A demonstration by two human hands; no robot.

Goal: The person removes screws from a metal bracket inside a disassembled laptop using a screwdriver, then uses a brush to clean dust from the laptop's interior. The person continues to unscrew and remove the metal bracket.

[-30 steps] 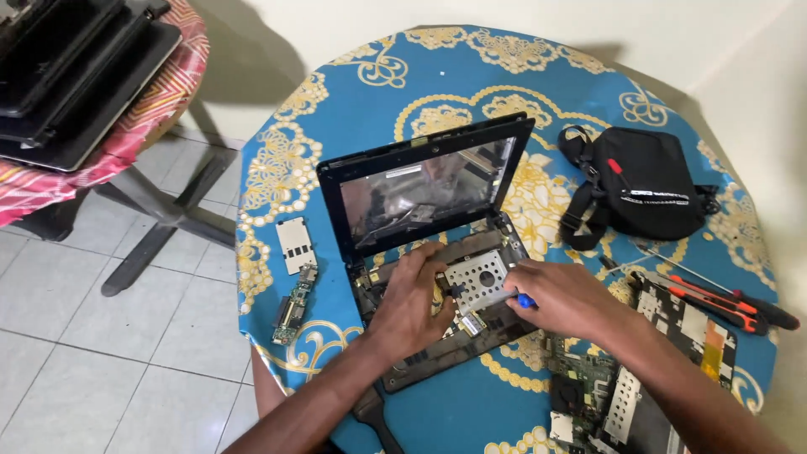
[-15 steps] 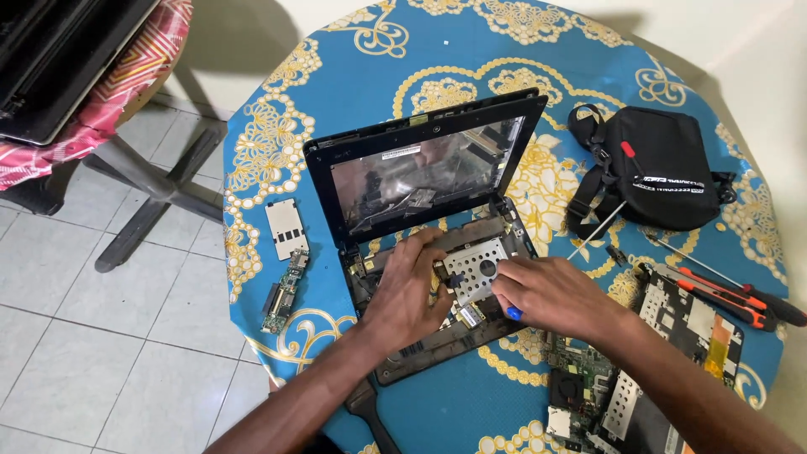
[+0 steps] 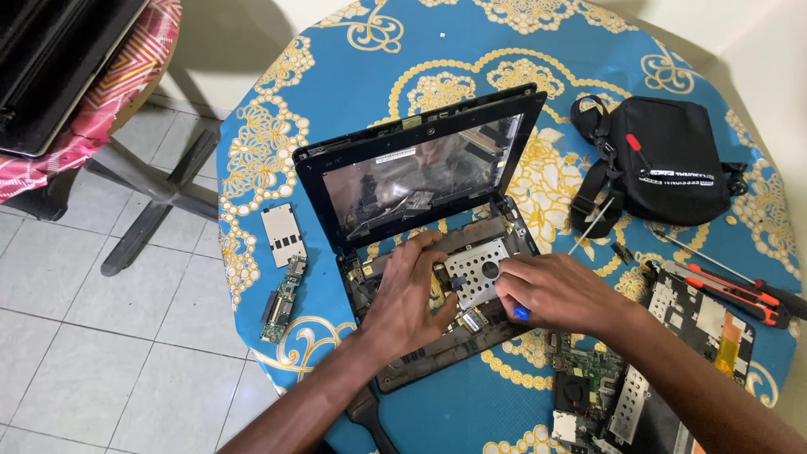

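One opened laptop (image 3: 429, 244) mid-worktop (image 3: 353, 76), left hand (image 3: 408, 294) spread flat on its bared base, right hand (image 3: 555, 290) closed round one blue-tipped screwdriver (image 3: 521, 313) beside the perforated metal plate (image 3: 479, 269), two loose circuit boards (image 3: 282, 265) at left, one black pouch (image 3: 664, 168), two red-handled tools (image 3: 740, 294) at right

Left hand (image 3: 408, 298): bare, no glove, no ring or watch to be seen.
Right hand (image 3: 559, 292): bare, no glove, no ring to be seen.
Forearms: both bare as far as the picture's edge, no sleeve or wristband in view.
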